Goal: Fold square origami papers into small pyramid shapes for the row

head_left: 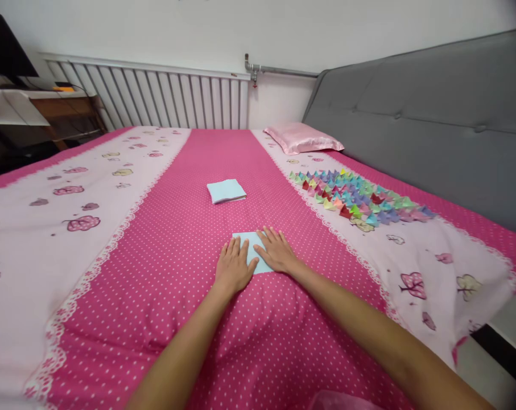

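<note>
A light blue square of paper [252,245] lies flat on the pink dotted bedspread [189,256]. My left hand [234,265] rests palm down over its left side, fingers stretched out. Over its right side my right hand [277,250] lies flat as well, fingers spread. Both hands cover parts of the sheet, and its middle shows between them. Beyond it sits a small stack of light blue paper [226,191], touched by neither hand.
Rows of many-coloured folded paper pieces [355,196] stand to the right. A pink pillow [302,138] lies behind them, beside the grey headboard [432,108]. At the far edge is a white radiator [155,94]; a desk [65,105] with a dark monitor [5,48] stands far left.
</note>
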The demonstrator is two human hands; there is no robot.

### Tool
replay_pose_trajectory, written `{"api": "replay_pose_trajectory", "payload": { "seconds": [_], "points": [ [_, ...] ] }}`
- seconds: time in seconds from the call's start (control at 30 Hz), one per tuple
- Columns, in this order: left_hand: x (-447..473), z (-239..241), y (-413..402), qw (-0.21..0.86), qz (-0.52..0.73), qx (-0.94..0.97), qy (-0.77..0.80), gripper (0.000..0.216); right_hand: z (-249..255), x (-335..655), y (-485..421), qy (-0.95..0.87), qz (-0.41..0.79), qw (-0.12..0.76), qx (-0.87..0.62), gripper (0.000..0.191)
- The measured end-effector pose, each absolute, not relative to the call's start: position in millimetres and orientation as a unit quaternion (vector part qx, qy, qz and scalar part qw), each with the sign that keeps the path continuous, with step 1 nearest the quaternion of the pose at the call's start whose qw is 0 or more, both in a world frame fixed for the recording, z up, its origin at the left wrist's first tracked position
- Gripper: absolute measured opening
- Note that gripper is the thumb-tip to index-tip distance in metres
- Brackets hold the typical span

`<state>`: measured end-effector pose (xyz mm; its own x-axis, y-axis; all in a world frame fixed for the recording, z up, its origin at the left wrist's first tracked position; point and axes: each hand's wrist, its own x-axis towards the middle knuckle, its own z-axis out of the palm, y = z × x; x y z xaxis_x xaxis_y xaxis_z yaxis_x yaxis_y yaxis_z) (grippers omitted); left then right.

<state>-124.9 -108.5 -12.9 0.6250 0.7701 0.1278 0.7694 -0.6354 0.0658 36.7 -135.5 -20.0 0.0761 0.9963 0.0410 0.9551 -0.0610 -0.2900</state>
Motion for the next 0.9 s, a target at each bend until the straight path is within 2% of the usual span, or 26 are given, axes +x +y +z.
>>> {"api": "replay_pose_trajectory", "payload": {
  "seconds": [0.2,0.27,0.4,0.53,0.63,0.77,0.9],
  "points": [
    [-130.3,-8.5,-109.8,0.006,0.059,0.873,0.485,0.074,-22.9,62.4,-127.6,-0.659,0.087,0.109,-0.739,0.068],
    [-133.4,-7.0,-108.8,0.008,0.057,0.865,0.499,0.073,-23.4,71.0,-124.0,-0.664,0.100,0.148,-0.726,0.065],
    [-138.8,-4.8,-106.1,0.009,0.060,0.859,0.507,0.062,-21.4,87.7,-109.4,-0.639,0.184,0.284,-0.691,0.050],
    [-140.1,-2.5,-103.4,0.014,0.078,0.860,0.503,0.055,-11.8,93.2,-84.1,-0.609,0.277,0.313,-0.674,0.039],
    [-140.0,1.5,-101.4,0.034,0.120,0.857,0.501,0.050,-0.4,87.7,-69.2,-0.592,0.368,0.309,-0.647,0.026],
    [-142.4,11.6,-98.9,0.114,0.214,0.801,0.547,0.048,12.3,81.8,-68.9,-0.537,0.482,0.311,-0.619,0.015],
    [-147.5,21.9,-97.3,0.182,0.324,0.738,0.564,0.052,11.0,78.8,-91.3,-0.436,0.500,0.394,-0.637,0.008]
  ]
}}
